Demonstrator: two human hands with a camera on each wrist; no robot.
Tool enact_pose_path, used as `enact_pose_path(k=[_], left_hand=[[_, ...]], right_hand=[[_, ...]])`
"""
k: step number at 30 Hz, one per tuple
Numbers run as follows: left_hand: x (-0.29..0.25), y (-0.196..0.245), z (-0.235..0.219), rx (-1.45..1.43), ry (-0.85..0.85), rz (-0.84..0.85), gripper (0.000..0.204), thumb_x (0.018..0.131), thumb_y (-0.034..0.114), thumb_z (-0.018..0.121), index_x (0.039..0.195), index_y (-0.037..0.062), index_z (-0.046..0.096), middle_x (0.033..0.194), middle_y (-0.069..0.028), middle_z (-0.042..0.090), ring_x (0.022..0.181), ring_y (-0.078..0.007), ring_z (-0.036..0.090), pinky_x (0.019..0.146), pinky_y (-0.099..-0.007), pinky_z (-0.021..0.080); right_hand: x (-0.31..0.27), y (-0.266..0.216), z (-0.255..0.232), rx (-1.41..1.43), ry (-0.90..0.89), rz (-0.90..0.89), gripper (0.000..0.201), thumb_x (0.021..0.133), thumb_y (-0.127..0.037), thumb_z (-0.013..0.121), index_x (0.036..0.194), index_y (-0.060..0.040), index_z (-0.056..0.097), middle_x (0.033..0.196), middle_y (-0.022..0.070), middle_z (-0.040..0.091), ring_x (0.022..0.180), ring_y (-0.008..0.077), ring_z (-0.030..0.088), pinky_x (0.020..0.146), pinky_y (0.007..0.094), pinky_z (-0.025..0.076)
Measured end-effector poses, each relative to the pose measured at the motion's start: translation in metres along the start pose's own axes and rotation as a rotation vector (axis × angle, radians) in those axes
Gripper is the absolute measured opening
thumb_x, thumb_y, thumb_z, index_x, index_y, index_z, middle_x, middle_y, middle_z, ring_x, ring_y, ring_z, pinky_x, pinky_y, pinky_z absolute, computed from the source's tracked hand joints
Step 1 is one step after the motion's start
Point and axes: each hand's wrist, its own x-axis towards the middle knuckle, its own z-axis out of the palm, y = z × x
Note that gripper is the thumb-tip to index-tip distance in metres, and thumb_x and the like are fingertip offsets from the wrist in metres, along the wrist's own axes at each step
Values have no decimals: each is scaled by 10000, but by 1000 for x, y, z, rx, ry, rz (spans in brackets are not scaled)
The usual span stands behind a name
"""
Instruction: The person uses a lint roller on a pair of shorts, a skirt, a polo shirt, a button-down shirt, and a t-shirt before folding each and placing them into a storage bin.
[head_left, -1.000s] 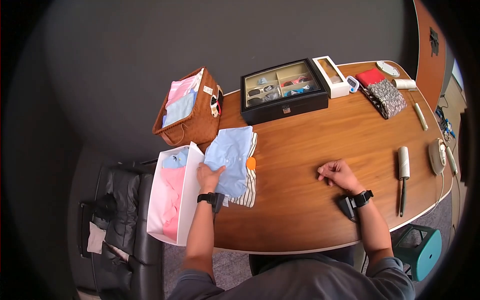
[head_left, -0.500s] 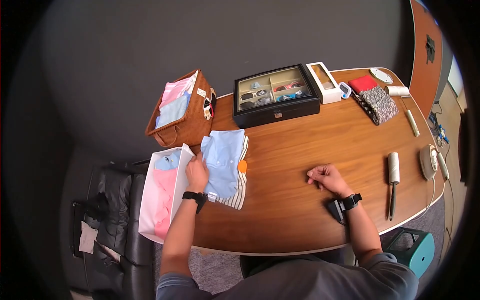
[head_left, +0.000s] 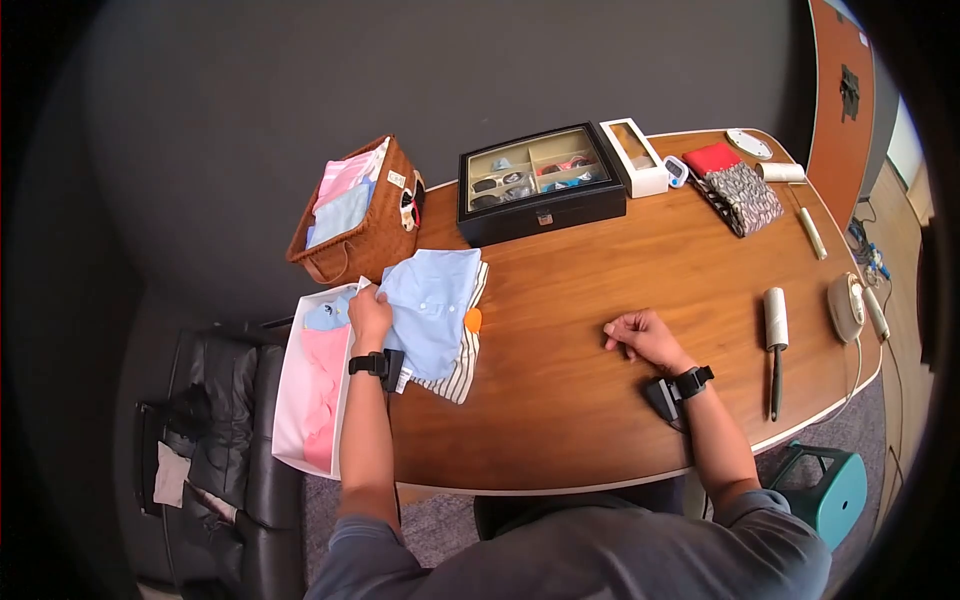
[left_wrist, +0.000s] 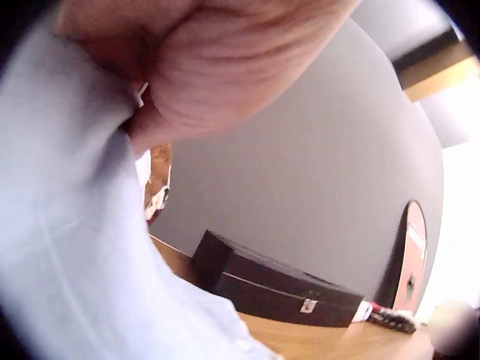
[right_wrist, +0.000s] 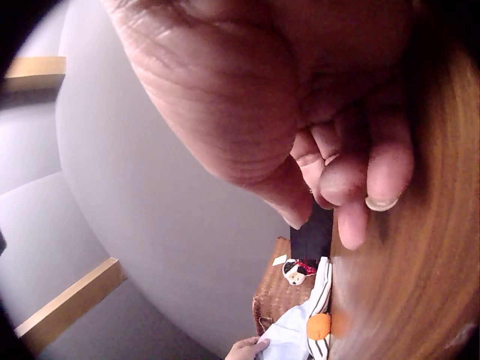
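Observation:
A folded light blue shirt (head_left: 430, 310) lies on a black-and-white striped garment (head_left: 466, 370) at the table's left side. My left hand (head_left: 371, 318) pinches the shirt's left edge, beside the wall of a white box (head_left: 348, 380). Close up in the left wrist view, the blue cloth (left_wrist: 67, 217) runs up to the thumb and fingers. An orange round piece (head_left: 473, 320) shows at the striped garment's right edge. Pink clothing (head_left: 325, 390) and a blue piece fill the white box. Holding nothing, my right hand (head_left: 645, 338) rests on the table with loosely curled fingers.
Behind the garments stands a brown basket (head_left: 395, 235) of folded cloths. A black glasses case (head_left: 545, 215) and a white box with a window (head_left: 650, 180) are at the back. Toward the right lie a patterned cloth (head_left: 745, 200), a lint roller (head_left: 776, 320) and a white corded device (head_left: 845, 308).
My left hand has slid off the shirt's front to its left edge, then farther up that edge, and now pinches it. The right hand stays in place; the head view has shifted slightly.

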Motion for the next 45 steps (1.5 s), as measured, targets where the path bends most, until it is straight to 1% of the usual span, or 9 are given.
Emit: enact_pose_path(k=[7,13,21,25,29,33,35,40,45], left_hand=[[2,-38,24,-809,-426,-658,371,776,143,769,1075,-64,695,1030,-140,706,920,-242,672,811,-357,508],[30,-17,-3,-658,-311,-254,293,823,56,647,1096,-44,691,951,-74,720,855,-165,653,789,-330,505],[29,163,-107,-347,-69,351,304,843,84,634,1123,-25,675,919,-264,672,818,-402,662,735,-403,519],[-36,224,-93,-124,-100,770,463,813,46,590,1273,88,619,895,-161,646,760,-359,650,659,-448,527],[-128,222,-29,-202,-512,1012,428,865,261,677,1242,65,624,974,-134,579,803,-350,621,714,-440,522],[-162,204,2,-383,-614,959,465,854,338,705,1199,36,627,944,-138,569,880,-326,613,765,-426,514],[-168,204,1,-349,-575,831,449,845,331,716,1166,27,632,940,-136,565,900,-319,607,785,-419,507],[-177,213,2,-316,-534,844,355,855,223,690,1142,18,645,890,-124,557,878,-306,598,755,-430,506],[-185,212,8,-330,-459,845,274,837,86,639,1098,7,665,858,-121,550,853,-295,589,733,-414,504]], right_hand=[[0,0,-1,-8,0,3,282,955,-277,653,846,-20,698,728,7,686,493,40,495,459,201,414],[-3,-3,-1,2,-12,2,289,957,-278,651,829,-23,697,725,9,683,497,41,499,470,203,423],[-2,-3,-3,32,3,14,269,963,-259,639,858,-19,696,742,17,688,476,45,493,463,214,419],[5,0,-12,280,449,-201,298,978,-257,609,837,-3,674,728,37,674,468,65,490,454,219,403],[17,26,-47,144,1058,-457,323,986,-259,587,836,17,663,713,34,646,523,77,498,490,246,406],[2,5,-50,227,1073,-309,290,953,-217,610,894,58,682,719,21,638,646,80,535,576,251,426],[3,11,-55,141,1049,-316,265,930,-205,632,886,49,696,711,18,644,638,81,536,580,260,437],[-18,-16,-37,-451,83,-253,278,810,-284,769,792,-12,716,642,57,653,626,149,598,583,332,461],[-27,-25,-25,-889,-15,-149,371,646,-346,841,714,-20,678,669,143,657,635,315,617,600,395,478]])
